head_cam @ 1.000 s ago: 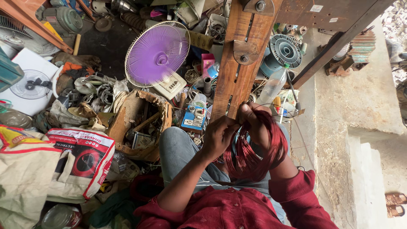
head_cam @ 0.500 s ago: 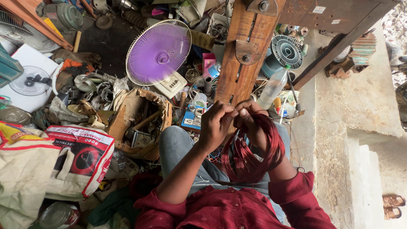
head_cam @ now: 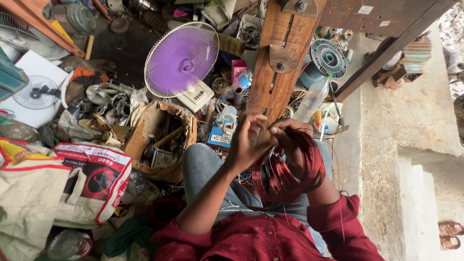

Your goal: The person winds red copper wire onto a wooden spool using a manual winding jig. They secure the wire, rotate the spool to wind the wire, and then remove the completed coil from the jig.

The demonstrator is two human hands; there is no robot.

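I count two hands at work over the lap, both just below the wooden post (head_cam: 279, 63) that I take as my landmark. My left hand (head_cam: 246, 145) has its fingers (head_cam: 252, 123) bent and drawn close together, pinching at something thin near the post's lower end; I cannot tell exactly what lies between them. My right hand (head_cam: 290, 137) sits just right of it, fingers curled, with one coil of red wire (head_cam: 285, 171) looped around it and hanging below the hand toward the knees. The two hands are nearly touching.

Left of the post stands one purple fan (head_cam: 181, 60), its round cage facing up, with one cream control base (head_cam: 195, 96) touching its lower edge. Further left of the post and lower down, one torn cardboard box (head_cam: 162, 137) holds scrap pieces. Far left of the post lies one white square fan (head_cam: 34, 89). Below and left of that I count two printed sacks (head_cam: 92, 181), side by side.

Right of the post there is one grey fan motor with blades (head_cam: 328, 55), and just below it one clear plastic bottle (head_cam: 311, 99) leaning toward the post. Well to the right of the post, in the bottom corner on the concrete step, is one pair of sandals (head_cam: 452, 234).
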